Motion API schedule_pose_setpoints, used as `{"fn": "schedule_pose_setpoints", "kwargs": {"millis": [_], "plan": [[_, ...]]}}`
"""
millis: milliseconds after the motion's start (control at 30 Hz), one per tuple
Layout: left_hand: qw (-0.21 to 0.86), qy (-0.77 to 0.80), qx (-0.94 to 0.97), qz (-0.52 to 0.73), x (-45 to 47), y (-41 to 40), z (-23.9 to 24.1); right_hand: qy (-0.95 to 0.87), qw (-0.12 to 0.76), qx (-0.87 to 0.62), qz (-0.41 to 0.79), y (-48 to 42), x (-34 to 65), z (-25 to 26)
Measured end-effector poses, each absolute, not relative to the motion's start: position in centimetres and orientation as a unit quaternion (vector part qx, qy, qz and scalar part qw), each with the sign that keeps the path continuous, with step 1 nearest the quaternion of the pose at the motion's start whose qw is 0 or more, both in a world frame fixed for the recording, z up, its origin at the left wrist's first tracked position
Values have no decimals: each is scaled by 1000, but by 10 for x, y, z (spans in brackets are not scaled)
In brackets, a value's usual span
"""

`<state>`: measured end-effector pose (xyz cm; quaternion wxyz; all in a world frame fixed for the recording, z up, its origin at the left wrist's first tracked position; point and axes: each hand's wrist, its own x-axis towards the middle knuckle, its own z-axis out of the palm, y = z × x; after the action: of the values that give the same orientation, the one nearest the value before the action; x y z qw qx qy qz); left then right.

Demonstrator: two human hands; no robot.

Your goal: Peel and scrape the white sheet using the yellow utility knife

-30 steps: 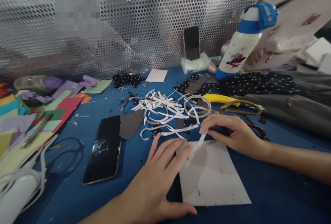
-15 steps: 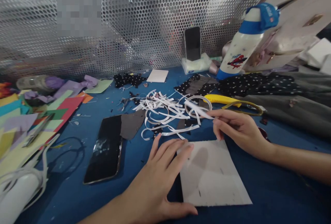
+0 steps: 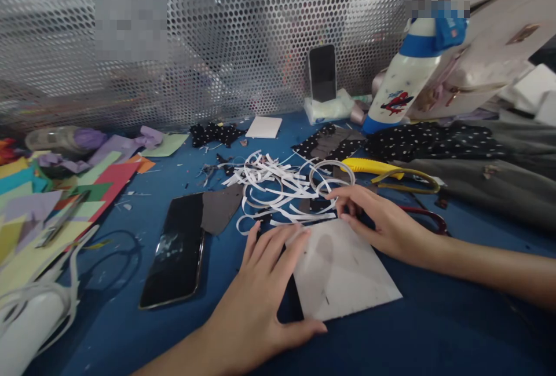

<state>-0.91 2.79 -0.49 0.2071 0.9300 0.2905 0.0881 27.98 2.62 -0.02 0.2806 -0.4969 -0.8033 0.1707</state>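
A whitish square of card (image 3: 347, 277) lies tilted on the blue table between my hands, with a few dark marks and a faint grey patch. My left hand (image 3: 269, 283) is spread along its left side, fingertips by the upper left corner and thumb near the lower left. At the top right edge, my right hand (image 3: 377, 219) has its index finger stretched out and the others loosely curled, with nothing seen in its grasp. Beyond the card is a tangled heap of narrow white strips (image 3: 273, 176). Dark scraps lie under the heap.
A phone (image 3: 176, 251) lies left of my left hand. A yellow cutter (image 3: 369, 166) and red-handled scissors (image 3: 430, 216) sit near my right hand. Coloured papers (image 3: 99, 193) cover the left; a bottle (image 3: 402, 80) stands at the back right.
The white strip my right hand held is out of its fingers. That hand has moved left and down to the card's edge. The card has turned and shifted left and away from me.
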Motion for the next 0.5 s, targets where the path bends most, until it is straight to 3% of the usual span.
{"fn": "schedule_pose_setpoints", "kwargs": {"millis": [133, 500], "plan": [[199, 286, 933, 92, -8, 28, -5, -829, 238, -493, 115, 26, 280, -3], [196, 288, 933, 89, -7, 27, -5, -850, 229, -471, 55, 26, 280, -6]]}}
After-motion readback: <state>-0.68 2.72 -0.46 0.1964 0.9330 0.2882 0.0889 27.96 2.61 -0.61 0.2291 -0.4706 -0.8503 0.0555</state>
